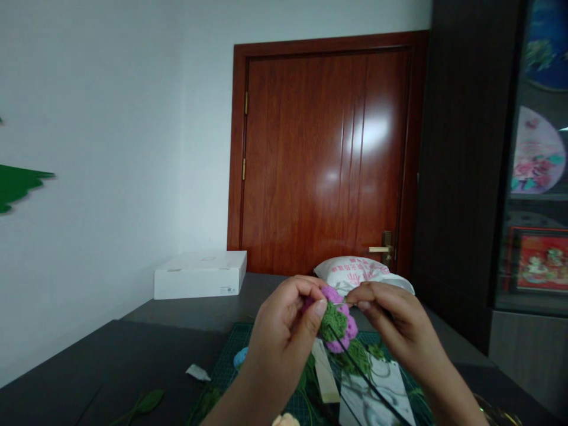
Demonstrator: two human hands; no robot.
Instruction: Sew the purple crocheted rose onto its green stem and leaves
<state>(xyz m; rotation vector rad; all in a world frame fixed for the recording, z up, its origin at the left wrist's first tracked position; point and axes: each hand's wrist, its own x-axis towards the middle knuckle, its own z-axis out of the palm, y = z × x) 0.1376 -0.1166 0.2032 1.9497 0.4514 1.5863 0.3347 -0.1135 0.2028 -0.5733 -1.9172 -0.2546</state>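
Between my two hands is a crocheted flower (335, 321) with purple petals, a green base and a dark stem slanting down to the right. My left hand (295, 322) pinches the flower's left edge between thumb and fingers. The closed fingers of my right hand (386, 307) hold a thin metal needle (339, 304), which lies against the flower near its top. Below the flower are green crocheted leaves (357, 357) with loose yarn, a beige strip (325, 371) and a grey-white printed sheet (377, 390).
A green cutting mat (231, 349) lies on the dark table (146, 337). A white box (199, 275) stands at the back left, and a white printed bag (350, 271) at the back. A blue piece (240, 358), a small white tube (198, 372) and a green leaf (149, 401) lie to the left.
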